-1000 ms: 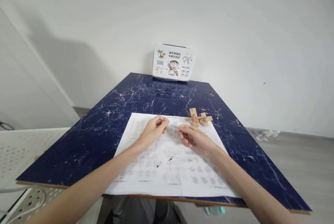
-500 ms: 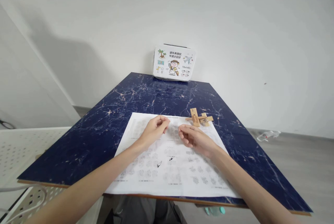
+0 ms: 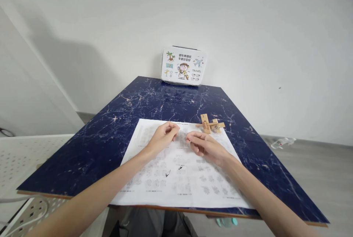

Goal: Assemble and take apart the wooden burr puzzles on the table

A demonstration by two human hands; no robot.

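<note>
A large white printed sheet lies near the front of the table, covered in small grey diagrams and text. My left hand rests on its upper part, fingers curled in and thumb against the index finger. Facing it across a small gap, my right hand also rests on the sheet with curled fingers, thumb and index tips together. No object shows in either hand. Just beyond my right hand sits a wooden puzzle of interlocked pieces marked with numbers, at the sheet's upper right corner. Neither hand touches it.
The blue marbled table narrows toward the wall. A white case with cartoon prints stands at its far edge. Two small dark marks show on the sheet. White perforated shelving is at the left; a clear plastic item lies right.
The fingertips of my right hand have shifted slightly left and drawn together into a pinch. My left hand and the wooden puzzle stay where they were.
</note>
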